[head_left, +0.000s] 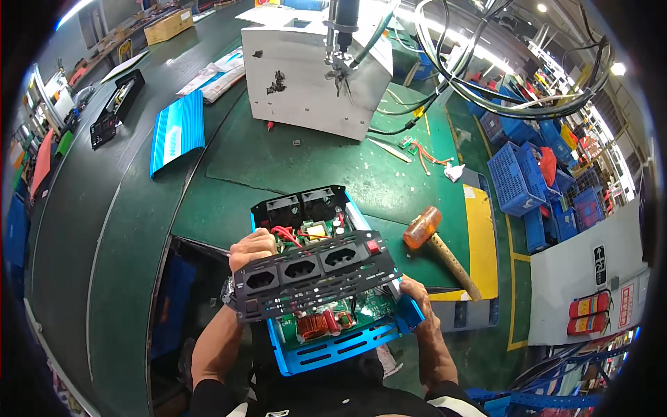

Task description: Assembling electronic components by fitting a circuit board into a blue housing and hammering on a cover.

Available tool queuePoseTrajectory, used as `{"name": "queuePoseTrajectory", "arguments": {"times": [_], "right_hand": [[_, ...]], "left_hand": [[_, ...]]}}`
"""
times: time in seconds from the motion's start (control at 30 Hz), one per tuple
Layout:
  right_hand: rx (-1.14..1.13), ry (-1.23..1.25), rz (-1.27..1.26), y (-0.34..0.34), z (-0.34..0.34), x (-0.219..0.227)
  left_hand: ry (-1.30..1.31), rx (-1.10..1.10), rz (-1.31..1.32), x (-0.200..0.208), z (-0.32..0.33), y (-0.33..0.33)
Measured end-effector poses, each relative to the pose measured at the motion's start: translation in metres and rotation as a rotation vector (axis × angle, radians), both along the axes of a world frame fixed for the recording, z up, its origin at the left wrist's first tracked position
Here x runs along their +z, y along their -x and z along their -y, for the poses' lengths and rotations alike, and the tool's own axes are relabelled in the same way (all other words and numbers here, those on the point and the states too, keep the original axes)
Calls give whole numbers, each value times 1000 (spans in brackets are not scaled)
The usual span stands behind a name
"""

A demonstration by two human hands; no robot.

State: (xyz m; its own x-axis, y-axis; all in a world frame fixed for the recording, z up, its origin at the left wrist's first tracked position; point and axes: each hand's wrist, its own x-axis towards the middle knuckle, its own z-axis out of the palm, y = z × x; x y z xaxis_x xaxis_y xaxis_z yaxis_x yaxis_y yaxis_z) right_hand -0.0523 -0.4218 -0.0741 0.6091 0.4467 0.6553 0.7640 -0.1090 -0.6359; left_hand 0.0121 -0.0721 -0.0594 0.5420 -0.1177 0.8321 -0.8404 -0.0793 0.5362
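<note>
Over the near edge of the bench is an opened power inverter, its blue metal case [347, 349] showing a green circuit board [379, 303] with a copper coil [314, 325] and red wires. A black end panel [316, 267] with three sockets and a red switch lies slantwise across its middle. My left hand [253, 248] is closed on the inverter's left side, beside the panel; its fingertips are hidden. At the right side, my right hand [419, 297] grips the blue case, its lower fingers out of sight. Fans sit in the black far end [299, 200].
Right of the inverter lies a mallet [422, 228] with an amber head. A white metal box [313, 83] stands at the back beneath hanging cables [514, 104]. A blue cover [178, 132] and a black chassis part [117, 108] lie left. Blue crates [514, 181] stand right.
</note>
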Motion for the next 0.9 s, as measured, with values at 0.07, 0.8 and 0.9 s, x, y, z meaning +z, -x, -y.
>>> {"name": "queuePoseTrajectory", "arguments": {"times": [0.07,0.8,0.9], "right_hand": [[-3,32,-692,13,4,-8],[-37,223,251,-3,-47,-91],[-62,196,221,-1,-51,-100]], "left_hand": [[-30,-104,69,4,-4,-4],[-314,-3,78,-16,-43,-19],[-362,41,46,-12,-48,-12]]}}
